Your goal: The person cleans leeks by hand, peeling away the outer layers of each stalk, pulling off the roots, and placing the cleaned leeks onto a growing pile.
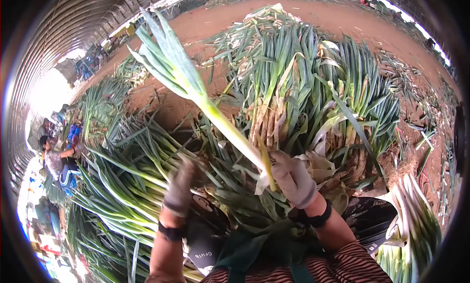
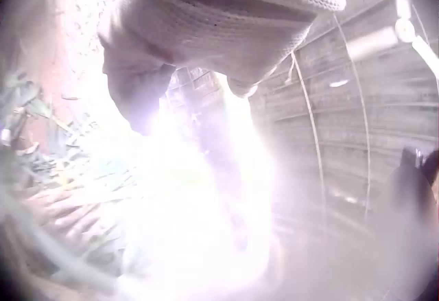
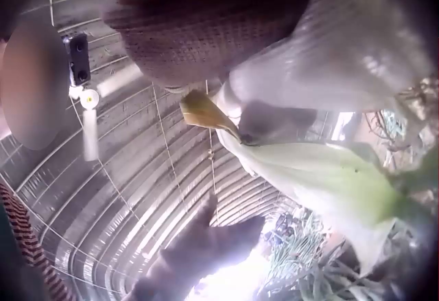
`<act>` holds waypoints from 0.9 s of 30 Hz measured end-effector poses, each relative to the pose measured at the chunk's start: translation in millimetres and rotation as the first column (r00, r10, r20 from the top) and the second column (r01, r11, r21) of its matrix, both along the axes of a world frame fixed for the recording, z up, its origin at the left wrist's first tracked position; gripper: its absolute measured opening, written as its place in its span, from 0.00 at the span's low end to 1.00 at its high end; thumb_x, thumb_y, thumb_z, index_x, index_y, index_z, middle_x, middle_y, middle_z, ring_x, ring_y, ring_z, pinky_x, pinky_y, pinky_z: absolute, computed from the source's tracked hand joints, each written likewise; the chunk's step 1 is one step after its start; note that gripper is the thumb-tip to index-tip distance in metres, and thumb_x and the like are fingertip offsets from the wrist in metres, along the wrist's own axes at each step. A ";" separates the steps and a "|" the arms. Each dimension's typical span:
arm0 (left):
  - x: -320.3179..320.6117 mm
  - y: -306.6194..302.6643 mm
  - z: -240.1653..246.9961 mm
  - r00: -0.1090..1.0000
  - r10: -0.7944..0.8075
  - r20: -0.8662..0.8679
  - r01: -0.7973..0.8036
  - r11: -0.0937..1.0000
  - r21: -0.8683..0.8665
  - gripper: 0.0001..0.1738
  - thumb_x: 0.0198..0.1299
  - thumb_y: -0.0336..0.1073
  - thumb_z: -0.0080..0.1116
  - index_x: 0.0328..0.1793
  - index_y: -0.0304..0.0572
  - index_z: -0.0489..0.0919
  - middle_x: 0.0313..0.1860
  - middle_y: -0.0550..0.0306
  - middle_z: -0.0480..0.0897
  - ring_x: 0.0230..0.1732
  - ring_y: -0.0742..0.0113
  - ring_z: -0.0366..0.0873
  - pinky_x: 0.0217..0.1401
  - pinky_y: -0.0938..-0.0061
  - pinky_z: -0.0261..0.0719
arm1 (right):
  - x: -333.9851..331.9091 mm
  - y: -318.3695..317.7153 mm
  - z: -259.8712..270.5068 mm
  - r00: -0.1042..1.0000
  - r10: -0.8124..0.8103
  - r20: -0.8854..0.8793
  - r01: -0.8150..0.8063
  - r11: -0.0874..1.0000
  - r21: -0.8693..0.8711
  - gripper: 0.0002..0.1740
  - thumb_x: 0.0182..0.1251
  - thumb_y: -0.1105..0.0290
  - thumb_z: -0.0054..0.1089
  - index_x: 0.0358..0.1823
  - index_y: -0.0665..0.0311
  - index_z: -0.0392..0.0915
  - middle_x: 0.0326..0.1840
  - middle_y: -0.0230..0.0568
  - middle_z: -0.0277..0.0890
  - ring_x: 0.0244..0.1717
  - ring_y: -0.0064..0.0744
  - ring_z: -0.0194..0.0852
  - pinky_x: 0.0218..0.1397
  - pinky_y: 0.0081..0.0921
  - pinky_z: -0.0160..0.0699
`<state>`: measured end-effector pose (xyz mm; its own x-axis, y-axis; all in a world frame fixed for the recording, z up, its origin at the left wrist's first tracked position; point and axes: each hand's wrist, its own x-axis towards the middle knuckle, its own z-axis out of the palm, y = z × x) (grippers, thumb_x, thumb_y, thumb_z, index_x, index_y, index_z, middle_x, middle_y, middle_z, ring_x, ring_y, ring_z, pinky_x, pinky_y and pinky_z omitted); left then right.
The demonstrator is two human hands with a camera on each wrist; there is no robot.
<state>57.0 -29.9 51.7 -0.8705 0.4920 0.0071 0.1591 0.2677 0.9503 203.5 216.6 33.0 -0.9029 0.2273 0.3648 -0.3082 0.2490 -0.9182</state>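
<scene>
My gloved right hand [image 1: 295, 180] grips a leek [image 1: 224, 124] near its white root end. The leek slants up and away to the left, its broad green leaves fanned at the far end. A yellowed leaf [image 1: 266, 163] hangs loose beside the grip; in the right wrist view a brown-tipped strip [image 3: 206, 113] sticks out there. My gloved left hand [image 1: 179, 187] is blurred in the head view, apart from the leek and over the leeks at left. The right wrist view shows that left hand [image 3: 199, 253] with thumb spread and nothing held. Glare washes out much of the left wrist view.
Leeks [image 1: 117, 190] lie heaped at my left. Upright leek bundles [image 1: 284, 82] stand ahead, and more leeks [image 1: 411, 224] with white stalks lie at right. Leaf scraps litter the reddish dirt floor [image 1: 210, 21]. Other people [image 1: 56, 158] are at far left under the arched roof.
</scene>
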 end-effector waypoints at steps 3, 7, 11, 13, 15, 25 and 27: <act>-53.4 38.6 22.9 0.942 -0.152 0.299 -0.063 0.795 0.604 0.32 0.73 0.63 0.36 0.55 0.41 0.76 0.39 0.52 0.81 0.45 0.59 0.79 0.56 0.62 0.75 | -12.7 -31.0 -13.6 0.999 0.033 0.025 -0.029 0.989 -0.145 0.29 0.77 0.47 0.45 0.53 0.73 0.72 0.26 0.40 0.70 0.25 0.27 0.68 0.32 0.28 0.70; -107.6 59.1 -11.4 0.826 -0.273 0.493 -0.311 0.509 0.803 0.17 0.70 0.52 0.53 0.42 0.46 0.74 0.26 0.66 0.71 0.25 0.71 0.68 0.34 0.72 0.73 | -15.8 -36.2 -12.8 0.958 0.229 0.174 -0.196 0.962 -0.187 0.26 0.74 0.51 0.52 0.56 0.69 0.74 0.37 0.42 0.76 0.37 0.31 0.76 0.42 0.24 0.75; -102.7 29.2 -23.9 0.791 -0.234 0.566 -0.460 0.383 0.801 0.12 0.72 0.45 0.54 0.37 0.51 0.72 0.23 0.70 0.68 0.22 0.77 0.64 0.27 0.78 0.69 | 4.7 -14.9 0.5 0.909 0.168 0.382 -0.320 0.869 0.378 0.34 0.59 0.52 0.69 0.58 0.71 0.72 0.43 0.50 0.79 0.46 0.44 0.81 0.50 0.34 0.77; -100.8 18.3 -33.1 0.807 -0.160 0.568 -0.481 0.381 0.790 0.12 0.72 0.45 0.53 0.35 0.52 0.72 0.21 0.69 0.67 0.21 0.77 0.64 0.26 0.78 0.69 | 12.0 -21.6 -1.8 0.932 0.110 0.344 -0.305 0.750 0.587 0.32 0.57 0.49 0.69 0.53 0.68 0.74 0.41 0.48 0.78 0.46 0.50 0.80 0.47 0.40 0.78; -93.0 13.4 -45.3 0.819 -0.117 0.561 -0.485 0.382 0.787 0.13 0.72 0.44 0.53 0.34 0.51 0.71 0.21 0.68 0.68 0.20 0.76 0.65 0.25 0.78 0.70 | 19.0 -28.7 -2.1 0.930 0.036 0.365 -0.280 0.711 0.645 0.36 0.55 0.52 0.70 0.58 0.68 0.70 0.45 0.52 0.78 0.47 0.54 0.79 0.51 0.42 0.76; -77.9 8.9 -90.3 0.639 0.057 0.767 -0.717 0.405 0.568 0.14 0.71 0.44 0.56 0.31 0.50 0.71 0.18 0.67 0.68 0.17 0.74 0.64 0.24 0.76 0.71 | 49.9 -38.1 -26.6 0.955 -0.114 0.274 -0.180 0.509 0.841 0.28 0.62 0.68 0.60 0.62 0.70 0.67 0.41 0.50 0.79 0.41 0.48 0.81 0.43 0.38 0.79; -70.6 15.5 -76.9 0.624 0.123 0.772 -0.726 0.457 0.514 0.14 0.69 0.42 0.58 0.30 0.51 0.71 0.18 0.67 0.68 0.17 0.72 0.65 0.23 0.73 0.71 | 43.8 -35.2 -19.6 0.931 -0.142 0.335 -0.251 0.415 0.875 0.22 0.62 0.69 0.58 0.57 0.67 0.71 0.34 0.45 0.78 0.34 0.44 0.81 0.40 0.38 0.79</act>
<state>-13.6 -14.4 -25.1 -0.9023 0.1115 -0.4165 -0.3704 -0.6950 0.6163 247.3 181.4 13.4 -0.9942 -0.1049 0.0244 -0.1077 0.9723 -0.2072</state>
